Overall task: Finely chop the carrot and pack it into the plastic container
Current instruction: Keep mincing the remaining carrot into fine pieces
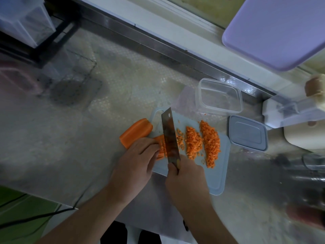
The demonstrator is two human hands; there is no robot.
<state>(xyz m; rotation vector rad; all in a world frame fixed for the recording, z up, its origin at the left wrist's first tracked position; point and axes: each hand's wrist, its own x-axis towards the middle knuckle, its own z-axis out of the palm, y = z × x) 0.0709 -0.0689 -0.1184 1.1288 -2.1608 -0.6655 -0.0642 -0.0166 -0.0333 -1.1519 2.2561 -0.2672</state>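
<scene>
A pale blue cutting board (218, 173) lies on the counter. My right hand (186, 180) grips the handle of a cleaver (169, 136), whose blade stands on the board. Just left of the blade, my left hand (137, 159) has its curled fingers pressed down on a bundle of carrot strips (161, 147). Right of the blade lie rows of finely chopped carrot (210, 143). A large uncut carrot piece (135, 132) lies at the board's left edge. The clear plastic container (219, 96) stands empty behind the board, and its grey lid (248, 132) lies to the right.
A purple board (276, 30) leans against the wall at the top right. White appliances (288, 113) and a glass (314, 161) crowd the right side. A black rack with a clear box (26, 20) stands at the far left. A steel ledge runs along the back.
</scene>
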